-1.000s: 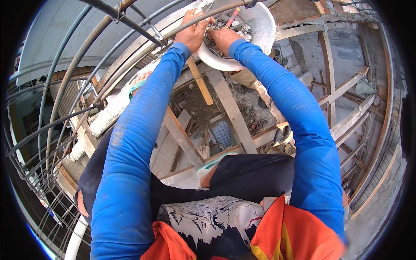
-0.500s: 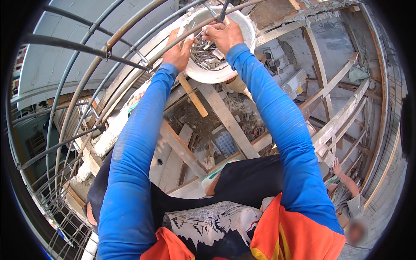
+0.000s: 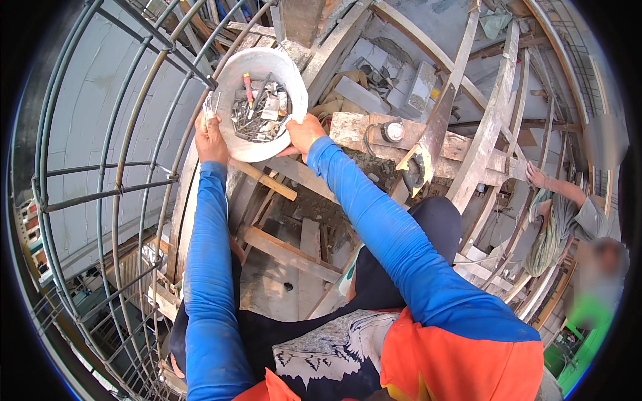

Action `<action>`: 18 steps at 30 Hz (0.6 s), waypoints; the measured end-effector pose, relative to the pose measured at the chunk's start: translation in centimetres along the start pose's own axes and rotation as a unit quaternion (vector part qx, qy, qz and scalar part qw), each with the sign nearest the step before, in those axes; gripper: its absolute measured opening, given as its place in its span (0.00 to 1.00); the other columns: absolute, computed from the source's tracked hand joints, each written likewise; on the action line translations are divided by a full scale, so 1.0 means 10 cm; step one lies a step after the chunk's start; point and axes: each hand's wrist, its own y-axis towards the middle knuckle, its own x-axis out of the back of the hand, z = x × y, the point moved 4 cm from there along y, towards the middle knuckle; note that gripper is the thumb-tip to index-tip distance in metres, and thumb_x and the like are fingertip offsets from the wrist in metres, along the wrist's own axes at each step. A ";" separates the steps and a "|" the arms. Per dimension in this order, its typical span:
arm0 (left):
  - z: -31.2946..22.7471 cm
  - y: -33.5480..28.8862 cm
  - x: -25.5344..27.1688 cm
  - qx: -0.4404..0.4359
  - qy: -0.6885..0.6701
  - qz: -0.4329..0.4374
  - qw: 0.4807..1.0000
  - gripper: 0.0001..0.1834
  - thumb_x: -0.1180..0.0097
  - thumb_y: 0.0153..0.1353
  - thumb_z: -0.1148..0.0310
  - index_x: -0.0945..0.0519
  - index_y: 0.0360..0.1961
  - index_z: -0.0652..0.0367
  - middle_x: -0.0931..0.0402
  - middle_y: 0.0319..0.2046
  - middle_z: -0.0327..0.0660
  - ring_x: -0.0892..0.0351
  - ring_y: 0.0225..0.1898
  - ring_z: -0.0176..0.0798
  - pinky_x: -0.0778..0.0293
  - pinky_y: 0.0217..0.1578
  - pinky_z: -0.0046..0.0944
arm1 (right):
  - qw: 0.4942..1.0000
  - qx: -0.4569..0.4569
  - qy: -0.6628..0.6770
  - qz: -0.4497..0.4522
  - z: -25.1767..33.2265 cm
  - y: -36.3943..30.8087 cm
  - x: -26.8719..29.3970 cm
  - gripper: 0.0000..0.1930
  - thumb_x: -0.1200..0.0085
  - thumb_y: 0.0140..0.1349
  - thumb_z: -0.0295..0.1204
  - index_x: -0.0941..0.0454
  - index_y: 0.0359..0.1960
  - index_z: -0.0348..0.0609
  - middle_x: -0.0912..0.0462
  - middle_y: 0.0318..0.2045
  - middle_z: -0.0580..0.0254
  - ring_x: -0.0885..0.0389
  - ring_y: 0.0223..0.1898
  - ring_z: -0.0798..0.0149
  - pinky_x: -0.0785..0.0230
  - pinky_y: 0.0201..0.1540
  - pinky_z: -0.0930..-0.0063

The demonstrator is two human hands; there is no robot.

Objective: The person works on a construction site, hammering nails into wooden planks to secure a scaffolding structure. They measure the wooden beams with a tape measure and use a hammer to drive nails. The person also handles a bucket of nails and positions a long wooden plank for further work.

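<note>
Timber framing [image 3: 493, 113], white bucket [image 3: 292, 77], right hand [image 3: 306, 136] gripping its rim

Bucket [image 3: 267, 63]: between left hand [image 3: 211, 142] and right hand [image 3: 306, 136], right of the rebar cage [image 3: 120, 190]
In the bucket: nails [image 3: 253, 125]
Wooden handle [image 3: 277, 187]: juts out at the bucket's near side
Plank [image 3: 351, 130]: right of the right hand
Handsaw [image 3: 426, 154]: lies across the plank
Co-worker's hand [image 3: 535, 175]: at the plank's right end
</note>
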 end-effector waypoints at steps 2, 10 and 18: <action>0.00 -0.05 -0.03 0.150 -0.189 0.052 0.969 0.16 0.53 0.78 0.59 0.24 0.34 0.57 0.23 0.35 0.40 0.23 0.41 0.36 0.27 0.47 0.37 | 1.000 0.003 0.022 -0.008 0.14 -0.23 0.09 0.21 0.60 0.70 0.24 0.35 0.60 0.22 0.17 0.47 0.37 0.11 0.41 0.45 0.10 0.39 0.54; -0.41 -0.41 -0.55 0.252 -0.439 0.166 0.846 0.12 0.58 0.79 0.63 0.28 0.38 0.56 0.21 0.49 0.49 0.21 0.55 0.47 0.28 0.66 0.53 | 0.995 0.021 0.071 -0.067 0.40 -1.84 1.00 0.21 0.61 0.71 0.24 0.36 0.63 0.22 0.18 0.51 0.40 0.13 0.46 0.50 0.12 0.44 0.54; -0.42 -0.33 -0.54 0.251 -0.305 0.189 0.899 0.12 0.53 0.78 0.64 0.25 0.47 0.62 0.37 0.23 0.28 0.34 0.25 0.26 0.22 0.44 0.37 | 0.937 0.178 0.116 -0.278 0.96 -3.45 3.11 0.22 0.53 0.67 0.26 0.33 0.60 0.22 0.19 0.52 0.43 0.14 0.50 0.51 0.13 0.48 0.57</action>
